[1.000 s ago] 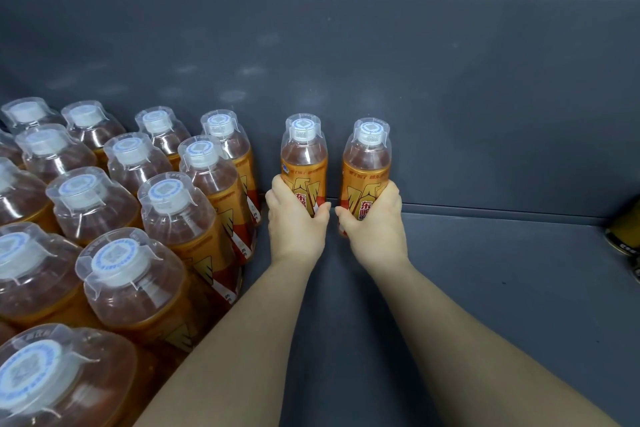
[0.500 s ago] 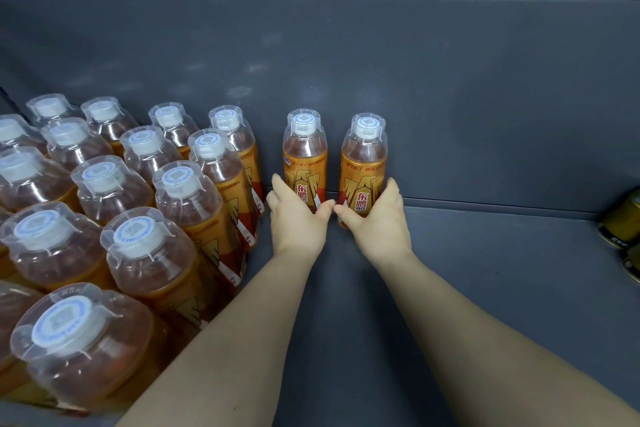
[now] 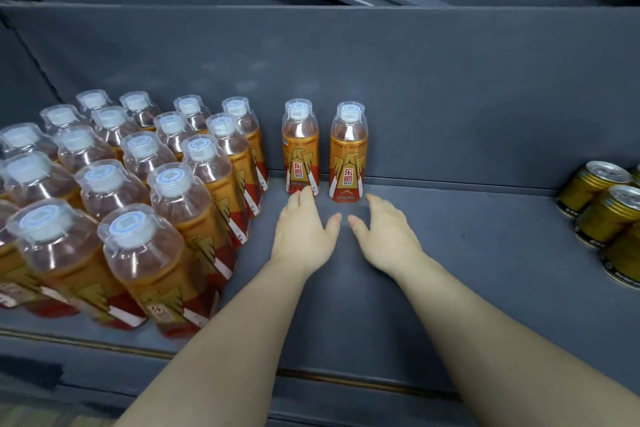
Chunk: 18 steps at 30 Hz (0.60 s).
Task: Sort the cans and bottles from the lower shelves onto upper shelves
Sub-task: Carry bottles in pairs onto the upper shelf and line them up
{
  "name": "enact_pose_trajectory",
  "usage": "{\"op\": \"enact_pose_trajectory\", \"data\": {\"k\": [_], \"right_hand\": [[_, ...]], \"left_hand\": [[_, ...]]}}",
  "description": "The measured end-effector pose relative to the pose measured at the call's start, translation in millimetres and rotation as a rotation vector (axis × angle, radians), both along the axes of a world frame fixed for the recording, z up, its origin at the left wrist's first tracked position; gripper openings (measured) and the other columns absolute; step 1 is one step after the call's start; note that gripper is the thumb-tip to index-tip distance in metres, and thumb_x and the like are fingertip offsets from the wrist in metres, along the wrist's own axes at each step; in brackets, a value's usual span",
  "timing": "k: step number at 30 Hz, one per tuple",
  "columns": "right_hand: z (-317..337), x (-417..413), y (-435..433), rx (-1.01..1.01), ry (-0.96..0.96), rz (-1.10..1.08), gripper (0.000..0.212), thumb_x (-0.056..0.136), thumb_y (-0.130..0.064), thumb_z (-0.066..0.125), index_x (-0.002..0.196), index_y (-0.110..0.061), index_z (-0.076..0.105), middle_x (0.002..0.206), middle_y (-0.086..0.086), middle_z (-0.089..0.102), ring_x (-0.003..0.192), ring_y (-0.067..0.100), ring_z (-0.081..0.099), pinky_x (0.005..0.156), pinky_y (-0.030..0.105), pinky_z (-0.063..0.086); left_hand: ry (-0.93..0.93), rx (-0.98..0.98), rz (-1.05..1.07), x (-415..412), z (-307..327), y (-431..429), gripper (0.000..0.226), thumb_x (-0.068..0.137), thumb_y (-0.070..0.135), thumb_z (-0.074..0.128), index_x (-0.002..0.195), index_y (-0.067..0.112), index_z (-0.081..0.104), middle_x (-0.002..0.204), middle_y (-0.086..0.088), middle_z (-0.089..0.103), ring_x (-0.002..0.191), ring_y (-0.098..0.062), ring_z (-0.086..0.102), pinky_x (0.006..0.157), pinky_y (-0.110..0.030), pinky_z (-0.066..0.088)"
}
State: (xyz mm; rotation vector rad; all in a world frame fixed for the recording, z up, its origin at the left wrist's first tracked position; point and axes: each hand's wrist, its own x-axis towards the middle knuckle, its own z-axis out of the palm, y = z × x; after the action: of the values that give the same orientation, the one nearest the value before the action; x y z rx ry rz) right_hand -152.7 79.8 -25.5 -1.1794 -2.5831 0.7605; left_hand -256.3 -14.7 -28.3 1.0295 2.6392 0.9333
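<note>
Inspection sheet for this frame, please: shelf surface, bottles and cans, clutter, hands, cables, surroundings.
Surface: grey shelf, matte, with a gold strip along its front edge.
Job's things: left bottle and right bottle stand upright and apart at the back wall; bottle block packed at left; gold cans at right edge.
Clutter: nothing seen.
Hands: left hand open, fingertips at the left bottle's base; right hand open, short of the right bottle.
Cables: nothing seen.
Surroundings: grey panels and a slanted beam above.

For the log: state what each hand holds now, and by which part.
Nothing is held. The left hand is open, fingertips at the foot of the left bottle; the right hand is open, clear of the right bottle.
</note>
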Motion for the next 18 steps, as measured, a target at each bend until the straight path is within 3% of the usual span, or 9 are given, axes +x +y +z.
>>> {"op": "enact_pose_trajectory", "data": {"k": [8,18], "right_hand": [[15.1,33.0,-37.5,0.061,-0.124,0.045,0.059,0.106,-0.043,0.037,0.156,-0.015,0.024,0.16,0.008,0.03,0.148,0.029,0.023,0.121,0.042,0.021],[20.7,69.6,-128.0,0.057,-0.159,-0.076,0.056,0.108,-0.04,0.032,0.158,-0.019,0.02,0.164,0.006,0.022,0.152,0.027,0.014,0.124,0.044,0.014]], "left_hand": [[0.12,-0.154,-0.199,27.8,8.7,-37.0,0.078,0.1,0.05,0.051,0.159,0.017,0.013,0.167,-0.006,0.014,0.154,-0.027,0.012,0.124,-0.046,0.018],[0.174,-0.19,-0.33,53.0,11.7,-109.7,0.076,0.099,0.052,0.05,0.158,0.016,0.019,0.166,-0.009,0.018,0.152,-0.029,0.017,0.124,-0.047,0.019]]}}
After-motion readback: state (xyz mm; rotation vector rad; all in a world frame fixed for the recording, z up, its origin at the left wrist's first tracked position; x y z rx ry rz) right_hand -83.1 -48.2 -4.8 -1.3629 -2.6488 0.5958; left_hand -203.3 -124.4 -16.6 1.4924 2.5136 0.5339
